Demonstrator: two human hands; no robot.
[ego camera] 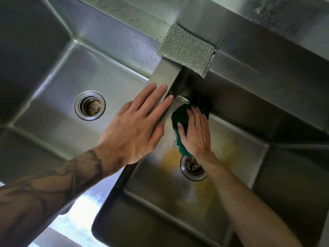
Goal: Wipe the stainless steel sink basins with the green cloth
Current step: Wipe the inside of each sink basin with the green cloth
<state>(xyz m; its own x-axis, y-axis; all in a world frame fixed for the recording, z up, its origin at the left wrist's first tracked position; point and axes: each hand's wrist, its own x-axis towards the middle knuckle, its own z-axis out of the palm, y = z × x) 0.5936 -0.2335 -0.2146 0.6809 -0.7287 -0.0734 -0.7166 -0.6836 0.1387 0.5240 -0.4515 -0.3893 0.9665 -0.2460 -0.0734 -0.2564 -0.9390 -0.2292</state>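
My left hand lies flat on the divider just to brace myself. My right hand, fingers straight, presses the green cloth onto the right basin floor, around 11 o'clock of its drain, to reach that corner.

Scouring pad: silver, mesh-textured, roughly square; lies flat at the back end of the divider, its near right corner overhanging the right basin.
Left drain: round steel ring in the floor of the left basin; perforated strainer inside, brownish.
Right drain: steel ring, partly hidden; dark debris inside.
Yellow stain: smeared on the right basin's floor around its drain.
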